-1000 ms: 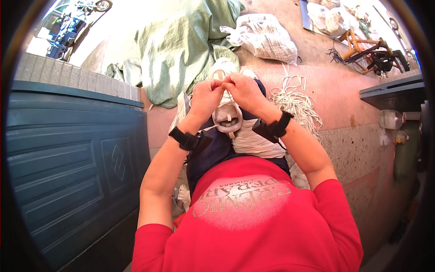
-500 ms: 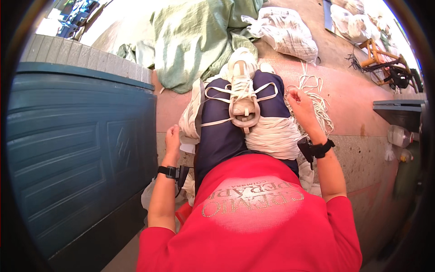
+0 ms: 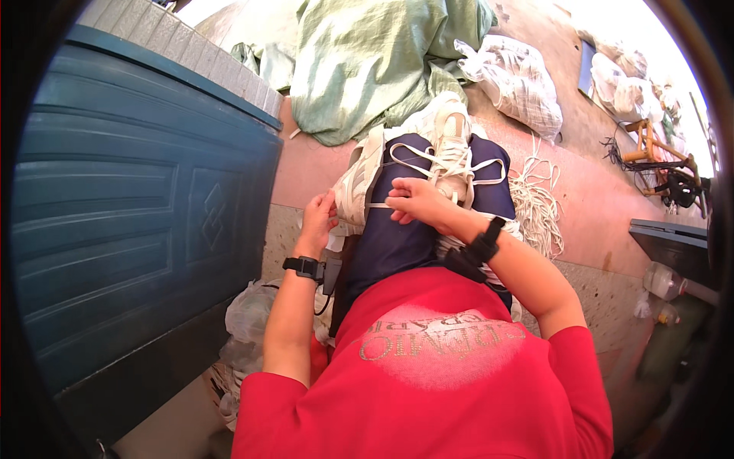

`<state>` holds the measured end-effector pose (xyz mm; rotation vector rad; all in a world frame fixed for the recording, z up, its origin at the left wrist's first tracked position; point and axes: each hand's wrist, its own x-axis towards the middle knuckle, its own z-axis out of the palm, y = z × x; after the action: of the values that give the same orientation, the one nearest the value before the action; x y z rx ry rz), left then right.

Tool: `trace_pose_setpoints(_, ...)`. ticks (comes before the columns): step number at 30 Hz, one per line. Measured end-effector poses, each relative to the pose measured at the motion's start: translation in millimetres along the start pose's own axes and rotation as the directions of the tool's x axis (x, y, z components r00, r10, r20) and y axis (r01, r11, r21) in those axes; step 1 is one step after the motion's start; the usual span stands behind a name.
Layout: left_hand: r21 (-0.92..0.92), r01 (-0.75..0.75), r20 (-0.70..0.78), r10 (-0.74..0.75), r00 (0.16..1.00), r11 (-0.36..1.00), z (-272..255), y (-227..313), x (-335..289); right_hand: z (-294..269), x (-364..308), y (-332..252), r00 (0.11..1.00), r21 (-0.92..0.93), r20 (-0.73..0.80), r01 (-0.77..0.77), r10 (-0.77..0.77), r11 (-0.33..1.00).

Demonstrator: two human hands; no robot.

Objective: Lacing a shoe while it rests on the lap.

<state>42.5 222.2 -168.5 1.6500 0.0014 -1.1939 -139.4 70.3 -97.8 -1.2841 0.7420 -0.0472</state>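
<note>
A cream lace-up shoe (image 3: 453, 145) lies on my lap, its white laces looped out to both sides. Another pale shoe (image 3: 358, 182) rests against the outer side of my left thigh. Beside that shoe's near end is my left hand (image 3: 316, 220), fingers loosely bent and apart; whether it touches the shoe I cannot tell. My right hand (image 3: 417, 202) reaches leftward across my lap, over the near end of the laced shoe, its fingers apart and nothing visible in them. A lace end passes by its fingertips. The wound bundle of laces on my right thigh is mostly hidden by my right forearm.
Loose white laces (image 3: 537, 200) trail to the floor beyond my right leg. Ahead lie a green tarp (image 3: 367, 69) and a white plastic sack (image 3: 520, 84). A blue panelled door (image 3: 138, 191) stands close on my left. A wooden stool frame (image 3: 650, 157) is at right.
My right hand has swung left from beside my right knee to over my lap. My left hand has moved slightly rightward and up to the side shoe. The view has shifted a little.
</note>
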Motion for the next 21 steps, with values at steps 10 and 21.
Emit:
trace_pose_setpoints(10, -0.385, -0.131, -0.086, 0.106, 0.991, 0.913, -41.0, -25.4, 9.1, 41.5, 32.3, -14.0, 0.996, 0.345, 0.03, -0.09, 0.085, 0.934)
trace_pose_setpoints(21, 0.436, -0.388, 0.073, 0.398, 0.915, 0.812, -25.6, 22.5, 24.8, -3.5, -12.9, -20.4, 0.997, 0.484, 0.055, 0.024, -0.058, 0.875)
